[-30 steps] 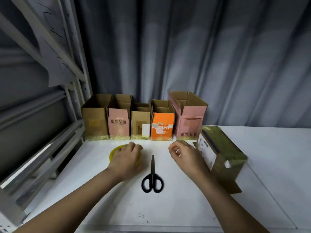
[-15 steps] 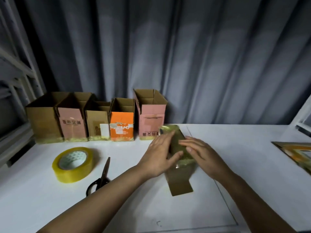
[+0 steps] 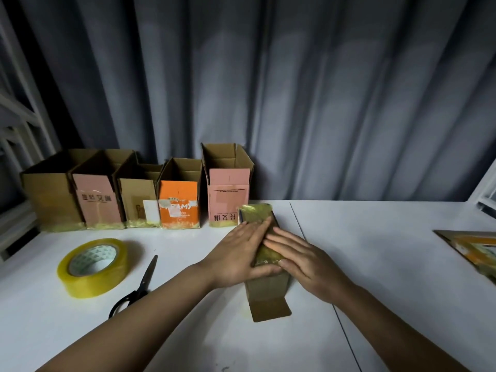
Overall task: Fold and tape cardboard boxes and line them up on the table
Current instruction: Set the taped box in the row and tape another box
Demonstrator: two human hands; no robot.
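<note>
left hand (image 3: 236, 257) flat, right hand (image 3: 306, 261) flat — on taped box (image 3: 259, 218) | table (image 3: 375, 264) bare rightward

Two bare forearms, no sleeves, watch or rings visible; left hand (image 3: 239, 257) and right hand (image 3: 308, 264) ungloved.

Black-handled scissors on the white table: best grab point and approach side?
Take the black-handled scissors by their handle loops, coming from the near edge of the white table: the loops point toward the person, the closed blades point away, and they lie flat.
</note>
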